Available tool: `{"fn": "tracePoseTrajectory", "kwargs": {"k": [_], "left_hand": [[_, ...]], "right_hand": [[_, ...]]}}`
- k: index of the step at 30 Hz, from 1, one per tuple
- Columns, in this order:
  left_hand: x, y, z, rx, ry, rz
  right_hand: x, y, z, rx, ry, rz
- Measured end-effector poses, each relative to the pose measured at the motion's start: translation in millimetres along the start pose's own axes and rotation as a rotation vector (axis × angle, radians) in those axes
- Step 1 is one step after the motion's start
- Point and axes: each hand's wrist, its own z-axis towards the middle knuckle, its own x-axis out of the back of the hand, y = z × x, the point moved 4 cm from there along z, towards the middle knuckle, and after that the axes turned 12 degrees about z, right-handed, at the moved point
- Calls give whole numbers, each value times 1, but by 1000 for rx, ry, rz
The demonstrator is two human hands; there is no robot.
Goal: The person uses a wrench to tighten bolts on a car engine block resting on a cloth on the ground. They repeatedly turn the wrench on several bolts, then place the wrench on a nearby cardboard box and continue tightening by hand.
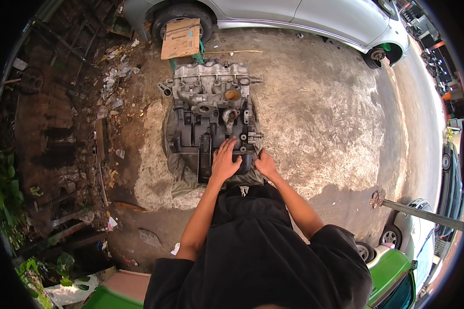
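An engine (pixel 211 123) sits on the ground in front of me, its pale metal cylinder head (pixel 211 73) at the far end and its dark block on the near side. My left hand (pixel 226 160) lies on the near part of the block, fingers stretched forward and holding nothing. At the block's near right corner, my right hand (pixel 265 166) is closed, knuckles up. Whatever its fingers grip is hidden or too thin to name. Beside my left hand stands a black upright bracket (pixel 205 158). A dark cloth (pixel 183 180) spreads out under the engine.
A cardboard sheet (pixel 180 39) rests on a green stand beyond the engine, by a silver car (pixel 273 15). Litter (pixel 116 82) lines the left side of the stained concrete (pixel 314 118). A pole (pixel 423 215) and a green vehicle (pixel 392 278) are at the right.
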Motion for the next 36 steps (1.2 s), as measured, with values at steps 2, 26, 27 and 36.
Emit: {"fn": "tracePoseTrajectory", "kwargs": {"k": [2, 26, 27, 36], "left_hand": [[1, 1, 0, 3, 0, -6], [-2, -3, 1, 9, 27, -36], [-2, -3, 2, 19, 11, -31], [-2, -3, 1, 35, 8, -39]], "right_hand": [[-1, 1, 6, -67, -25, 82], [48, -44, 54, -449, -320, 376], [50, -47, 58, -483, -363, 322], [43, -63, 65, -556, -374, 336]]}}
